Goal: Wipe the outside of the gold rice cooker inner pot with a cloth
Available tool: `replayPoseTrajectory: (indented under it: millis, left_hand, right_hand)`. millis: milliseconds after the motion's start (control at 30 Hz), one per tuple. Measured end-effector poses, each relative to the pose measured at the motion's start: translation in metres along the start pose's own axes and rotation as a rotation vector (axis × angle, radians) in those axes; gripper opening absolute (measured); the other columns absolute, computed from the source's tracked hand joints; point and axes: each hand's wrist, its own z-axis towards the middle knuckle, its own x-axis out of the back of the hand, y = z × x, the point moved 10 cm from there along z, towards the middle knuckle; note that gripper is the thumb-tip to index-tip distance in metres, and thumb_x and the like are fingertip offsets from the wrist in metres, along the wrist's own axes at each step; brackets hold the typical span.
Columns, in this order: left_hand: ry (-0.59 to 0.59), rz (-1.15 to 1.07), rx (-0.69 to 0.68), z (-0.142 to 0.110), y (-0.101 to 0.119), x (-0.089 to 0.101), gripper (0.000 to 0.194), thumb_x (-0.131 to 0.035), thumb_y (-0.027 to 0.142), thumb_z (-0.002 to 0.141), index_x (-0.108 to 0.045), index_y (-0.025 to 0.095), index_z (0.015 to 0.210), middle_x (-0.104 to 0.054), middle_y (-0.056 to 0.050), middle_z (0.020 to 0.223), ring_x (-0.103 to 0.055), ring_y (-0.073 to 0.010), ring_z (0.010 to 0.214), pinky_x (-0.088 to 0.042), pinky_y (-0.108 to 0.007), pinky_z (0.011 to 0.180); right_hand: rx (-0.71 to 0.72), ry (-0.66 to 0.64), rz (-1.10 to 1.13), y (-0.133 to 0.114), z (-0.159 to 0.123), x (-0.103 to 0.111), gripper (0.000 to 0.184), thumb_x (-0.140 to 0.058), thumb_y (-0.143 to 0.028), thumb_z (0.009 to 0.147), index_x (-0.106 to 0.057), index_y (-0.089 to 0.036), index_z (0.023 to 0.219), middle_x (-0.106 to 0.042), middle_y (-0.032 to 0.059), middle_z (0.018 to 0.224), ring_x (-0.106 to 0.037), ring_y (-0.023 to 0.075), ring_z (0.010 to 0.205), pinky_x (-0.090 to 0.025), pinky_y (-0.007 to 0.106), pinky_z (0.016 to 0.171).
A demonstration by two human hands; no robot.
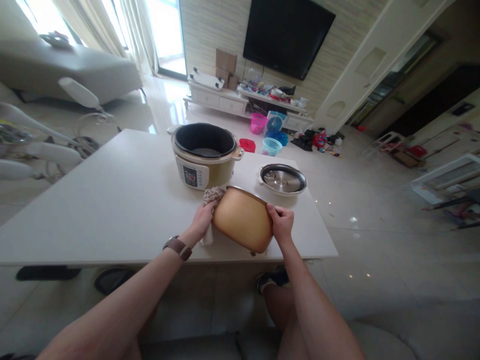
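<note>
A gold-coloured inner pot (243,220) is tipped on its side above the near edge of the white table (112,200). My right hand (281,222) grips its rim on the right, fingers closed. My left hand (203,220) presses a crumpled cloth (213,196) against the pot's left side, fingers closed on the cloth. Behind the pot stands the rice cooker body (204,160), open, with a dark cavity. Its lid (282,179) lies upside down on the table to the right.
The table's right edge is close to the lid. Beyond it lie a tiled floor, coloured baskets (270,146), a low TV cabinet (247,102) and a wall-mounted TV (287,35). A grey sofa and white chairs stand at the left.
</note>
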Motion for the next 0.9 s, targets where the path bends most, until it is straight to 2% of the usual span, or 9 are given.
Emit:
replayPoseTrajectory:
  millis: [100, 267, 333, 400, 533, 633, 733, 800, 900]
  left_hand:
    - [0.021, 0.008, -0.023, -0.001, 0.011, 0.004, 0.053, -0.057, 0.049, 0.085, -0.077, 0.011, 0.117, -0.078, -0.015, 0.127, -0.069, -0.0351, 0.123, -0.053, -0.045, 0.105]
    - [-0.031, 0.146, -0.446, -0.036, 0.076, 0.005, 0.049, -0.059, 0.045, 0.093, -0.075, 0.018, 0.130, -0.071, -0.010, 0.142, -0.059, -0.0340, 0.138, -0.041, -0.045, 0.121]
    - [-0.070, 0.233, -0.553, -0.049, 0.090, 0.001, 0.051, -0.061, 0.045, 0.093, -0.073, 0.020, 0.136, -0.064, -0.009, 0.151, -0.052, -0.0331, 0.146, -0.036, -0.045, 0.126]
    - [-0.089, 0.264, -0.581, -0.052, 0.093, -0.001, 0.053, -0.062, 0.045, 0.093, -0.071, 0.020, 0.139, -0.061, -0.009, 0.155, -0.049, -0.0319, 0.149, -0.033, -0.044, 0.128]
    - [-0.108, 0.158, -0.471, -0.029, 0.075, 0.000, 0.050, -0.060, 0.044, 0.093, -0.073, 0.017, 0.133, -0.070, -0.010, 0.144, -0.058, -0.0323, 0.139, -0.039, -0.044, 0.123]
    - [-0.117, 0.041, -0.254, -0.005, 0.047, 0.003, 0.051, -0.060, 0.047, 0.090, -0.075, 0.013, 0.125, -0.076, -0.012, 0.132, -0.065, -0.0344, 0.129, -0.046, -0.046, 0.115]
    - [-0.105, -0.068, -0.061, 0.006, 0.025, 0.006, 0.055, -0.062, 0.049, 0.086, -0.075, 0.011, 0.123, -0.077, -0.014, 0.129, -0.068, -0.0334, 0.123, -0.051, -0.044, 0.108]
    - [-0.080, -0.075, -0.039, 0.007, 0.022, 0.009, 0.054, -0.062, 0.048, 0.085, -0.075, 0.010, 0.122, -0.077, -0.014, 0.128, -0.069, -0.0328, 0.121, -0.051, -0.042, 0.107]
    - [-0.049, -0.006, -0.127, -0.002, 0.032, 0.009, 0.051, -0.059, 0.047, 0.088, -0.076, 0.011, 0.120, -0.078, -0.013, 0.126, -0.068, -0.0339, 0.122, -0.051, -0.043, 0.106]
  right_hand:
    - [-0.001, -0.006, 0.008, 0.002, -0.001, -0.003, 0.071, -0.065, -0.073, 0.082, -0.023, -0.025, 0.051, -0.019, -0.0059, 0.053, -0.019, 0.0082, 0.055, -0.015, 0.029, 0.051]
    - [-0.021, -0.018, 0.020, 0.007, -0.003, -0.013, 0.070, -0.064, -0.075, 0.082, -0.026, -0.025, 0.051, -0.021, -0.0053, 0.054, -0.020, 0.0083, 0.055, -0.016, 0.029, 0.052]
    - [-0.020, -0.028, 0.018, 0.007, -0.004, -0.016, 0.070, -0.063, -0.076, 0.082, -0.026, -0.025, 0.051, -0.021, -0.0053, 0.054, -0.020, 0.0084, 0.056, -0.015, 0.029, 0.052]
    - [-0.018, -0.022, 0.012, 0.008, -0.004, -0.016, 0.071, -0.063, -0.076, 0.082, -0.025, -0.025, 0.052, -0.020, -0.0053, 0.054, -0.019, 0.0085, 0.056, -0.015, 0.029, 0.052]
    - [-0.002, 0.014, 0.003, 0.009, -0.004, -0.011, 0.071, -0.062, -0.077, 0.083, -0.025, -0.025, 0.052, -0.020, -0.0054, 0.054, -0.019, 0.0086, 0.056, -0.015, 0.029, 0.053]
    - [0.025, 0.021, 0.006, 0.010, -0.005, -0.008, 0.071, -0.061, -0.077, 0.083, -0.025, -0.025, 0.051, -0.020, -0.0053, 0.053, -0.020, 0.0088, 0.056, -0.016, 0.029, 0.053]
    - [0.045, 0.008, 0.000, 0.012, -0.005, -0.008, 0.071, -0.062, -0.076, 0.083, -0.025, -0.025, 0.051, -0.021, -0.0052, 0.054, -0.021, 0.0089, 0.055, -0.017, 0.030, 0.053]
    - [0.052, -0.003, -0.016, 0.011, -0.003, -0.008, 0.069, -0.063, -0.073, 0.084, -0.026, -0.025, 0.051, -0.022, -0.0053, 0.054, -0.022, 0.0090, 0.055, -0.018, 0.030, 0.053]
    - [0.080, -0.026, -0.056, 0.000, 0.000, -0.008, 0.063, -0.062, -0.065, 0.087, -0.028, -0.025, 0.053, -0.024, -0.0057, 0.055, -0.024, 0.0094, 0.056, -0.019, 0.029, 0.054]
